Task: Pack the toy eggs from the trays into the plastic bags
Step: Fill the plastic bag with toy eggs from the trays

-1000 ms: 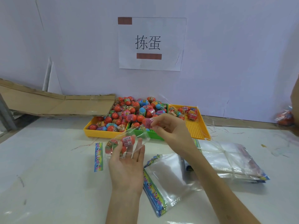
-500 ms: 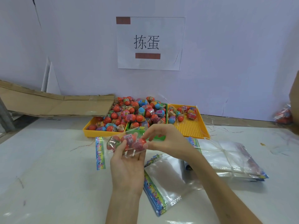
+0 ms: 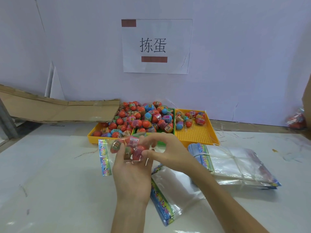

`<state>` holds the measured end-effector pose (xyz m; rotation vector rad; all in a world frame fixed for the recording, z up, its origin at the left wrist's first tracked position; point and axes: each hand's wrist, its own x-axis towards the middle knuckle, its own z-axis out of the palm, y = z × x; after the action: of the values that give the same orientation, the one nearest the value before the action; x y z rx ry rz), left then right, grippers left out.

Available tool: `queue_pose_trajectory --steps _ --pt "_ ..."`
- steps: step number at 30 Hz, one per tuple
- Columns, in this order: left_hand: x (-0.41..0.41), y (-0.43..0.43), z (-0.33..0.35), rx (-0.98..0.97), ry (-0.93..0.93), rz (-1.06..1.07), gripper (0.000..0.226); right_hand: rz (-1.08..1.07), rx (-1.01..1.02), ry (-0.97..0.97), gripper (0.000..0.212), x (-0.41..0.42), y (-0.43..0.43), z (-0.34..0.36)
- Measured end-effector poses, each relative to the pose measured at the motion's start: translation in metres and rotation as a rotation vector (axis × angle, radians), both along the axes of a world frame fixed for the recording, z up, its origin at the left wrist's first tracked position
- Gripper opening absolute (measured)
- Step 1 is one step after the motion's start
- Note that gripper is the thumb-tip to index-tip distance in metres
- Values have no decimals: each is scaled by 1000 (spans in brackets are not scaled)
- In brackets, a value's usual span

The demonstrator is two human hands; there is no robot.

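cardboard: flattened brown cardboard sheet [image 3: 55, 111] lies left of the trays against the wall, not in play.
bag in hand: clear plastic bag with rainbow-printed header strip [image 3: 104, 157] sits just in front of the trays, header hanging to the left, several red toy eggs [image 3: 133, 148] bunched inside it.
left hand: my left hand [image 3: 133, 172] is palm up under the bag, fingers curled up around the egg bundle, cradling it.
right hand: my right hand [image 3: 166, 152] is at the bag's right end, thumb and fingertips pinching the film against the eggs; can't tell if an egg is pinched too.
step: I judge I'm seating the last egg and gathering the mouth; keep my left fingers cupped so nothing rolls out, push the eggs toward the header end, pull the film taut.
trays: yellow plastic tray piled with red and blue toy eggs [image 3: 94, 134], green middle tray [image 3: 161, 142] mostly hidden by my hands, yellow gridded tray on the right [image 3: 196, 135] holding only a few eggs at its back.
spare bags: loose stack of clear bags [image 3: 170, 190] in front of the trays below my right wrist; bundled stack of clear bags [image 3: 235, 163] right of that.
risk: slick film, round eggs, so loosening either hand early likely spills them.
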<state>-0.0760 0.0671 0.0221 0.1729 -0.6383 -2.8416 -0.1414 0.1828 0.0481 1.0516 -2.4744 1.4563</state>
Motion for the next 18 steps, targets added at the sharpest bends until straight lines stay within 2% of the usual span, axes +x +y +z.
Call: queue_pose_trajectory --steps 5,8,12,15,18 --pt "0 0 3 -37 68 -58 49 -69 -230 10 14 -4 5 6" --pt "2 2 4 -125 53 -81 54 -105 -269 14 16 -8 11 8" --pt "3 5 5 -227 -5 -32 43 -139 -301 20 18 -8 10 9" --pt "2 4 4 -169 53 -34 36 -169 -354 30 23 -9 11 11" --pt "3 3 4 -27 132 -113 57 -200 -433 37 17 -11 17 14"
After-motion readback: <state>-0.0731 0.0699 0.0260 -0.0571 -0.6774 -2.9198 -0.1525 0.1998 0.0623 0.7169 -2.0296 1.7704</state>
